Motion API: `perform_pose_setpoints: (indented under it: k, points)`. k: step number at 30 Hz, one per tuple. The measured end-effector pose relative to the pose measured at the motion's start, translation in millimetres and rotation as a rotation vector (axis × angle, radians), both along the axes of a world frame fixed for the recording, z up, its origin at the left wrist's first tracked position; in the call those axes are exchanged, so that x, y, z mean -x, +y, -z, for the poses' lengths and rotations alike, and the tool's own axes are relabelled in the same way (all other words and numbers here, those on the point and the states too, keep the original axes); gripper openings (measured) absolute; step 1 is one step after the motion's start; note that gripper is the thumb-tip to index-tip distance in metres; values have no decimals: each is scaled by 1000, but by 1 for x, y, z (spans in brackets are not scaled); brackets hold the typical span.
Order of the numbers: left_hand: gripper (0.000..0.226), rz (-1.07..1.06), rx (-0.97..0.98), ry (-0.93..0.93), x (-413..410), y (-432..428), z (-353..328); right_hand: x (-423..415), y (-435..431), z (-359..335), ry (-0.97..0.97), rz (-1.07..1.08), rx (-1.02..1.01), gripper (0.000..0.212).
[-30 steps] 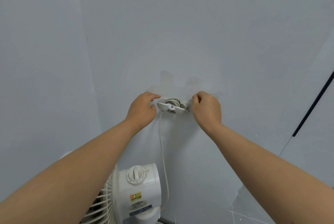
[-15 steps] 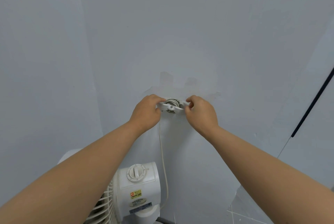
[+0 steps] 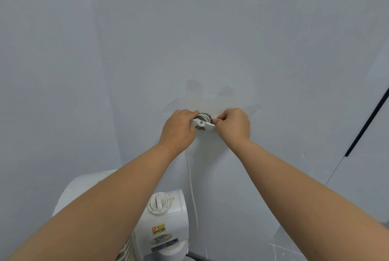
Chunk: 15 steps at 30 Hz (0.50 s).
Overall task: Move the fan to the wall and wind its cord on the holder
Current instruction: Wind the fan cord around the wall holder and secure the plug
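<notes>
A white cord holder (image 3: pixel 203 123) is fixed to the grey wall at chest height, with grey cord (image 3: pixel 203 116) coiled behind its front bar. My left hand (image 3: pixel 179 129) grips the holder's left end and my right hand (image 3: pixel 232 125) pinches its right end. From under the left hand the white cord (image 3: pixel 192 187) hangs down the wall to the white fan (image 3: pixel 166 222), which stands against the wall below, its dial facing up. My left forearm hides part of the fan's grille.
A wall corner runs down the left side (image 3: pixel 109 100). A dark vertical bar (image 3: pixel 367 121) stands on the right wall panel. Grey floor tile (image 3: pixel 280 248) shows at the lower right.
Both hands have closed in on the holder's two ends from either side. The holder's front bar has turned slightly. The view shifted a little, showing more of the fan.
</notes>
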State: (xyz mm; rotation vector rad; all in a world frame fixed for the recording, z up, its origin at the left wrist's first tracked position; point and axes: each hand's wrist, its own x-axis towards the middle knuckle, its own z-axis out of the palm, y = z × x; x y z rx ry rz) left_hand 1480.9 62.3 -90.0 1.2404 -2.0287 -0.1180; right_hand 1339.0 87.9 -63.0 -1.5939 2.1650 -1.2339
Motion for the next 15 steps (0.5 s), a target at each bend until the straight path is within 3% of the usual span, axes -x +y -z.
perform_pose_setpoints:
  k: [4, 9, 15]
  points:
    - [42, -7, 9, 21, 1, -3, 3, -4, 2, 12, -83, 52, 52, 10]
    - [34, -53, 54, -130, 2, -3, 0, -8, 4, 17, -214, 45, 112, 11]
    - [48, 68, -85, 1, -12, -8, -4, 2, 0, -8, 353, -62, 83, 17]
